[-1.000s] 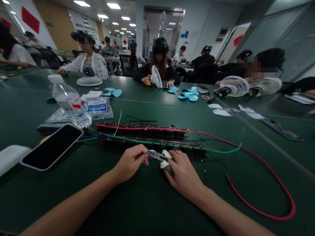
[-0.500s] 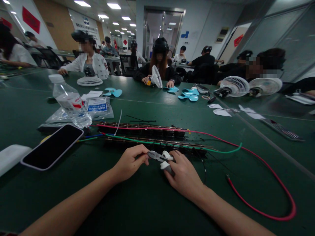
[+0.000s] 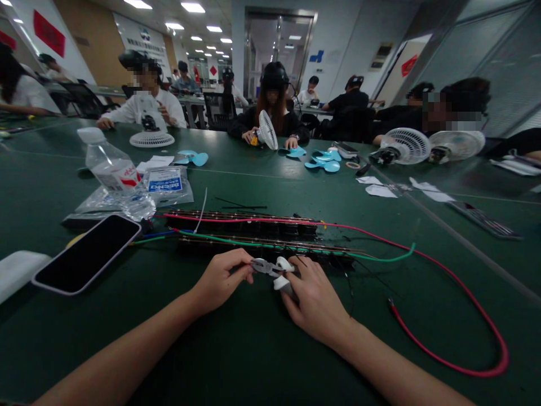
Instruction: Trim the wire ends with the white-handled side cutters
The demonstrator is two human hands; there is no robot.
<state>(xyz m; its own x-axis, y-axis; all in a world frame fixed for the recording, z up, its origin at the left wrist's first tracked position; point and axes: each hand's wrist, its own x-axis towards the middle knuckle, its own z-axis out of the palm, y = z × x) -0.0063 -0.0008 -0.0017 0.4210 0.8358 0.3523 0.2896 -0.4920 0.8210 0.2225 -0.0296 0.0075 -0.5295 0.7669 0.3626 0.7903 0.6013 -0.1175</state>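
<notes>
My right hand [image 3: 319, 299] is closed around the white and grey handles of small pliers [image 3: 265, 267], whose jaws point left. At the jaw tips, my left hand [image 3: 222, 282] is pinched shut; whatever lies between its fingertips is too small to make out. Just beyond both hands lie two long black strips [image 3: 240, 226] with thin metal lines along their tops. A red cable [image 3: 460, 290] runs over the far strip and loops round to the right. Along the near strip stretches a green wire [image 3: 393, 260]. A white cable tie [image 3: 202, 208] sticks up at the strips' left part.
Left of the strips are a phone [image 3: 88, 254], a white object [image 3: 19, 273], a tilted water bottle [image 3: 112, 169] and a plastic bag [image 3: 169, 183]. Black cable ties [image 3: 240, 206] lie behind the strips. Across the table, people sit with fans [image 3: 267, 131] and blue fan blades [image 3: 323, 163].
My hands and the pliers stay almost still; the view shifts slightly. Across the table at left, a person in white has raised one hand beside a fan.
</notes>
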